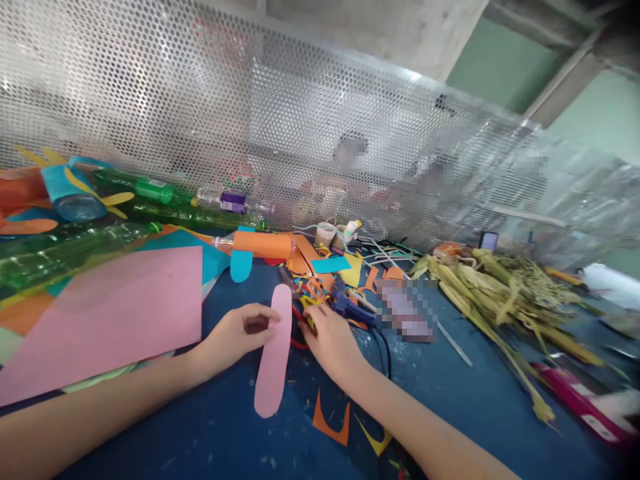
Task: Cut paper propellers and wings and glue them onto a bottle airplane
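Observation:
My left hand (245,330) pinches a long pink paper strip (273,373) with rounded ends, thumb and fingers at its edge. The strip stands out over the blue table. Just right of it, my right hand (327,337) has its fingers curled around the handles of what look like scissors (299,325), with red, black and yellow parts; the fingers hide much of them. A blue glue gun (353,308) lies beyond my right hand. Behind the strip rests a bottle wrapped in orange paper (263,245), with a blue paper piece (241,265) on it.
A pink sheet (145,300) tops a stack of coloured paper at left. Green plastic bottles (70,250) lie behind it. Paper scraps (333,423) sit in front and around the middle. Dried husks (500,293) lie at right. A perforated metal panel (300,113) stands behind the table (210,427).

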`<state>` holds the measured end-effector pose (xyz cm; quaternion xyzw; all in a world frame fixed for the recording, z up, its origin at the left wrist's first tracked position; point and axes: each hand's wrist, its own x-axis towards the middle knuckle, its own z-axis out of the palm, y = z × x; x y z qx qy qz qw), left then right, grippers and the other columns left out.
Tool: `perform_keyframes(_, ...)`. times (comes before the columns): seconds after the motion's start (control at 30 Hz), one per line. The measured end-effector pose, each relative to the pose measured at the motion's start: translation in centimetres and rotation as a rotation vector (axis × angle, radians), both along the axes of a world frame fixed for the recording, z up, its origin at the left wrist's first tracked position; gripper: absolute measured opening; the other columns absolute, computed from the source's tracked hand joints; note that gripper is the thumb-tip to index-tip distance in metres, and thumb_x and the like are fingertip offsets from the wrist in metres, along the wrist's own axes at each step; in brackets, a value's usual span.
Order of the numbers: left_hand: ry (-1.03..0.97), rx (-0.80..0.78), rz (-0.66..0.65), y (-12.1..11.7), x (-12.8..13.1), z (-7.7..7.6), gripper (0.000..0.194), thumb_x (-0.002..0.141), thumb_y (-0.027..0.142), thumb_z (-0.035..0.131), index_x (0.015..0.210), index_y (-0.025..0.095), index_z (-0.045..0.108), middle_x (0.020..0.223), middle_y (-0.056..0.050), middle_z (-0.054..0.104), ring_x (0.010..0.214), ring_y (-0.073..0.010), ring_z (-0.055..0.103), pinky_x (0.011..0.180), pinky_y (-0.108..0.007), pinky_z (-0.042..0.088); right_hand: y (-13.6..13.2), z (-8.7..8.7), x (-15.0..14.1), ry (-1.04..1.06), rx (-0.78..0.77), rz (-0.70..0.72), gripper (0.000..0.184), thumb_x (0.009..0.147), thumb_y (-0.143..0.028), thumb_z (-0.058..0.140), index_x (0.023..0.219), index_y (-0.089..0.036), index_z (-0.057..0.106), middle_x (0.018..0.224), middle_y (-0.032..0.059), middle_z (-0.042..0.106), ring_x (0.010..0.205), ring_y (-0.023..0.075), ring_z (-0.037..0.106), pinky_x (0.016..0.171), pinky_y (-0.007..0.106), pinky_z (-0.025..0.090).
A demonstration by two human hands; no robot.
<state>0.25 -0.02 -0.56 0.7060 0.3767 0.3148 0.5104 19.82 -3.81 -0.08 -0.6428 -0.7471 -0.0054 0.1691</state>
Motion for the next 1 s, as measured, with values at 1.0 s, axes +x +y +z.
perform_keyframes(1.0,0.112,0.047,-0.111,-3.0,0.4,0.1,0.026,0.075,0.023,0.057,0.099,0.019,0.065,0.103,-0.006,0.057,0.073,-0.0127,0.058,0.065,-0.025,0.05,3.4,3.5,12.5,-0.208,-0.029,-0.425,0.026,0.091,-0.026,0.036,0.1,-0.011,0.055,0.08,0.0147,0.064,0.071,0.0231,0.062,0.057,0.028,0.036)
